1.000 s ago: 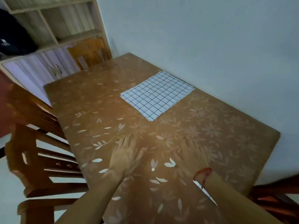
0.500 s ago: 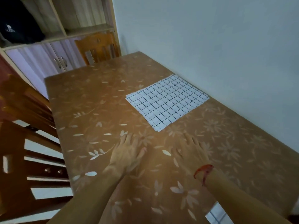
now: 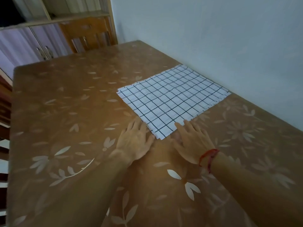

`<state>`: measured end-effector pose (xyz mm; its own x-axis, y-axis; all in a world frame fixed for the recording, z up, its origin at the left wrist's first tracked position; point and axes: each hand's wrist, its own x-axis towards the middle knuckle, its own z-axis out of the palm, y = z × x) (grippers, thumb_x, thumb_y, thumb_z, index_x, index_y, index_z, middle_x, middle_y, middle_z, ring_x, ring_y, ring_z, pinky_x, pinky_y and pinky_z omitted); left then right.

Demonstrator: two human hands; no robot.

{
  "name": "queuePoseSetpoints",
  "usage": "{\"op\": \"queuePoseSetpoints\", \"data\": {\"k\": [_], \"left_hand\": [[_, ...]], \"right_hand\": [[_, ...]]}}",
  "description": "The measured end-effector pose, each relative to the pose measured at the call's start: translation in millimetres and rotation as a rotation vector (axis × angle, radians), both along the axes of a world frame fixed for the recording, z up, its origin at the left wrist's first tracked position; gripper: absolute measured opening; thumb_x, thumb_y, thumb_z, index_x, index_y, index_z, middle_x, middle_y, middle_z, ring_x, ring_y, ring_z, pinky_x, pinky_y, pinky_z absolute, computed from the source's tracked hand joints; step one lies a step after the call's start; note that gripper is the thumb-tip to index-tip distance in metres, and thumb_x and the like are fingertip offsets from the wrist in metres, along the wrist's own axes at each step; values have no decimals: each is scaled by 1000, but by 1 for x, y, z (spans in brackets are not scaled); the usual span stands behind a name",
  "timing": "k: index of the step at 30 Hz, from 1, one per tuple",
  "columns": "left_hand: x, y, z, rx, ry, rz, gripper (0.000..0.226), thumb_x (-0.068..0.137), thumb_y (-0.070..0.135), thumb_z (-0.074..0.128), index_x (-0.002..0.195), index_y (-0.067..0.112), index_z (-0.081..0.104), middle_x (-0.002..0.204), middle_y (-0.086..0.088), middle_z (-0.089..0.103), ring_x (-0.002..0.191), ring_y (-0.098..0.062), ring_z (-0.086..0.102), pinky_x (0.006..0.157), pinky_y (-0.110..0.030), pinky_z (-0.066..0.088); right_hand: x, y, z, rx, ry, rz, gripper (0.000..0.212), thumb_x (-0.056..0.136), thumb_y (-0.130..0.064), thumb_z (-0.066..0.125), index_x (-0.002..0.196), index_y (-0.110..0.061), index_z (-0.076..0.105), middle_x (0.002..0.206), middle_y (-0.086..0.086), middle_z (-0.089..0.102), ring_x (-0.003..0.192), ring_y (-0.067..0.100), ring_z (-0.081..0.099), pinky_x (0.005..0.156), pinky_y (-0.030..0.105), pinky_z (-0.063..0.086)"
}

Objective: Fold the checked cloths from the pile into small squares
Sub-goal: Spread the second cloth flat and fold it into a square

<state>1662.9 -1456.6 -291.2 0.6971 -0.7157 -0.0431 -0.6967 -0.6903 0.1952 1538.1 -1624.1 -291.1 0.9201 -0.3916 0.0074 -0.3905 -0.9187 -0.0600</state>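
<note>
- Right now the pile of checked cloths (image 3: 172, 102) lies flat on the far right part of the bench (image 3: 65, 112), near the wall. Its edges are slightly staggered, so several layers show.
- The left hand (image 3: 133, 141) lies flat on the bench, fingers (image 3: 139, 126) straight and holding nothing, tips just beside the pile's near left edge.
- The right hand (image 3: 191, 141) is likewise spread flat and grips nothing; its fingers touch the pile's near corner.
- The layers look thin and closely stacked, so a pinch at that corner could well lift two cloths together.
- A flat palm dragging one cloth off would probably pull the whole pile askew on the glossy bench.
</note>
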Motion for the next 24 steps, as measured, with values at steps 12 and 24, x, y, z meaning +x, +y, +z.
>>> {"op": "queuePoseSetpoints", "data": {"k": [12,24], "left_hand": [[29,-38,-40,-60,-14,-40,54,98,37,38,147,14,34,153,-1,35,144,-18,23,119,-44,3],[7,-33,-33,-228,-87,0,15,94,9,48,93,7,63,90,-7,59,89,-24,53,73,-35,45]], "right_hand": [[36,-11,-36,115,28,37,69,94,-58,30,152,-25,13,159,8,17,147,23,9,117,43,16],[18,3,-35,15,-75,82,57,93,-44,39,147,-26,29,140,3,45,133,20,35,106,37,30]]}}
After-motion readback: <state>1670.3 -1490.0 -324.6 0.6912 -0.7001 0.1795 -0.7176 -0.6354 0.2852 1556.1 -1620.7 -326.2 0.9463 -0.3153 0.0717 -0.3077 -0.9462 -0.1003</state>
